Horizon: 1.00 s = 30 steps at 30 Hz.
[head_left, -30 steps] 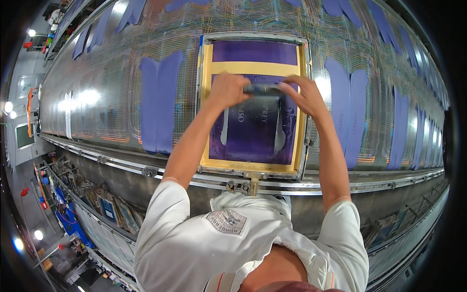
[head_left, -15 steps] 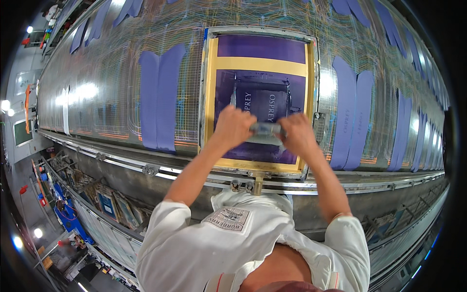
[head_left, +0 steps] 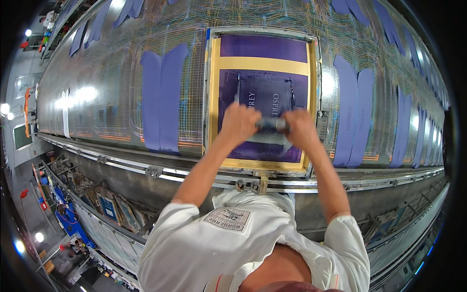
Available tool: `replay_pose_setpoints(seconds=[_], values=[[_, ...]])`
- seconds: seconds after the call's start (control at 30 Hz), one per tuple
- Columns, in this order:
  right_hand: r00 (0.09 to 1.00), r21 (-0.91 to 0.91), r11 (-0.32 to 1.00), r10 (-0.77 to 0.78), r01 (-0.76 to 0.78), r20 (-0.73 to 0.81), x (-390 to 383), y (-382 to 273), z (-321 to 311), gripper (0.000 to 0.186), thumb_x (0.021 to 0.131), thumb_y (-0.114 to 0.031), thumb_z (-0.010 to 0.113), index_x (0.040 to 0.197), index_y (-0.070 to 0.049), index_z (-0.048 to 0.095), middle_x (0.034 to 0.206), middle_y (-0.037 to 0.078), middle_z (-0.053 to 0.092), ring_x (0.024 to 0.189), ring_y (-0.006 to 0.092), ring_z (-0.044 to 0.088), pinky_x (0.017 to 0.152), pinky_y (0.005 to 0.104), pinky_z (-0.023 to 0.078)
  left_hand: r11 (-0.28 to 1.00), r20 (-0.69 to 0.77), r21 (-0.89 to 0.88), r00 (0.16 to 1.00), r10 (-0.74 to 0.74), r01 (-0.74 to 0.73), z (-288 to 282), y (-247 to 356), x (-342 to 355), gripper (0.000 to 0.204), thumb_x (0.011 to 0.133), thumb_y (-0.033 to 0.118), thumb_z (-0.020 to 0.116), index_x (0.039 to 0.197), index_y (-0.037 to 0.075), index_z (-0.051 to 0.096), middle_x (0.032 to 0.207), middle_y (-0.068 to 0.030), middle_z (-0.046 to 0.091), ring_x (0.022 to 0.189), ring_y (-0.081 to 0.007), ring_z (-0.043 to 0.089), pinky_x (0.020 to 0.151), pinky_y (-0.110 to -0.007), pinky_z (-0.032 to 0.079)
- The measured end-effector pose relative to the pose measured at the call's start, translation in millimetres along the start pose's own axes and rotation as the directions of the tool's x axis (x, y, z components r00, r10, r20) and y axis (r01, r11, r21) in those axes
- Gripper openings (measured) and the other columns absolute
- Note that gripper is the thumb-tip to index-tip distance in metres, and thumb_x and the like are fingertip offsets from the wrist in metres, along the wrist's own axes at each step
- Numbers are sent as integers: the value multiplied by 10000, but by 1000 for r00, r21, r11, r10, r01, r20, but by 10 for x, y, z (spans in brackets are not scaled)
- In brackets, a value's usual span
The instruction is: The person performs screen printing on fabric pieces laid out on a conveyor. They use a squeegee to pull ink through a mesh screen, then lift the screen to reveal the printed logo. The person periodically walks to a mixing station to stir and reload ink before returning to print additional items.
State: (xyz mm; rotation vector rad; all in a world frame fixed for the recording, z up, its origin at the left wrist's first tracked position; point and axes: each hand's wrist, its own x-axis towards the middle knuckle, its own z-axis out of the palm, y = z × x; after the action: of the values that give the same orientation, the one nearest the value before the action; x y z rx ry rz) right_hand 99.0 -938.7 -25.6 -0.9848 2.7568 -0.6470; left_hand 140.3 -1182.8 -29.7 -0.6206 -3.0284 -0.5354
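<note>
A screen-printing frame (head_left: 213,97) with a yellow-taped border and purple mesh lies flat on the long printing table (head_left: 107,97). My left hand (head_left: 238,124) and my right hand (head_left: 301,129) both grip a squeegee (head_left: 272,124) by its handle. It rests on the mesh in the near half of the frame, just below the dark printed patch (head_left: 265,97) with pale lettering.
Purple fabric pieces (head_left: 163,97) lie in rows on both sides of the frame, more at the right (head_left: 352,117). A metal rail (head_left: 146,168) runs along the table's near edge. Stacked frames and clutter (head_left: 112,207) stand on the floor at lower left.
Both hands have pulled the squeegee down the mesh toward the near edge of the frame, uncovering the lettered patch.
</note>
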Motion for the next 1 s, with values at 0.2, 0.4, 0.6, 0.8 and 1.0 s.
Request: replay_pose_setpoints(seconds=[0.2, 0.4, 0.6, 0.8, 1.0], values=[[888, 111, 961, 276, -252, -368, -336, 290, -331, 340, 897, -335, 751, 1058, -37, 720, 1052, 142, 721, 1111, 344, 616, 954, 419, 451, 999, -47, -37, 998, -33, 31, -37, 398, -493, 349, 634, 207, 871, 940, 145, 714, 921, 18, 659, 886, -186, 599, 838, -367, 420], [692, 314, 766, 642, -561, -328, -452, 1074, 1, 324, 1008, -312, 640, 1024, 8, 686, 736, 108, 634, 688, 219, 586, 657, 368, 448, 999, -82, -34, 996, -32, 29, -124, 396, -517, 359, 630, 203, 873, 951, 152, 720, 941, 35, 678, 890, -184, 605, 843, -360, 417], [678, 495, 707, 680, -504, -281, -62, 230, -562, 325, 1002, -315, 648, 944, 4, 651, 705, 52, 573, 656, 123, 470, 617, 342, 416, 987, -177, -137, 978, -110, 86, -466, 127, -799, 345, 639, 185, 871, 954, 158, 735, 971, 56, 709, 904, -183, 623, 829, -357, 434], [677, 606, 700, 655, -378, -335, 577, -897, 652, 273, 988, -290, 654, 955, -19, 662, 802, 125, 657, 705, 233, 599, 690, 404, 491, 989, -159, -27, 976, -145, 143, -1032, -1050, -1585, 275, 636, 191, 867, 884, 149, 755, 904, 22, 738, 860, -213, 665, 799, -384, 480], [644, 712, 603, 712, -359, -279, 1267, -2089, 1252, 311, 984, -294, 673, 925, 9, 642, 687, 92, 587, 645, 156, 516, 623, 352, 449, 983, -118, -39, 976, -183, 179, -1438, -2109, -2421, 277, 647, 200, 878, 890, 139, 760, 905, 10, 740, 836, -214, 662, 782, -382, 462]])
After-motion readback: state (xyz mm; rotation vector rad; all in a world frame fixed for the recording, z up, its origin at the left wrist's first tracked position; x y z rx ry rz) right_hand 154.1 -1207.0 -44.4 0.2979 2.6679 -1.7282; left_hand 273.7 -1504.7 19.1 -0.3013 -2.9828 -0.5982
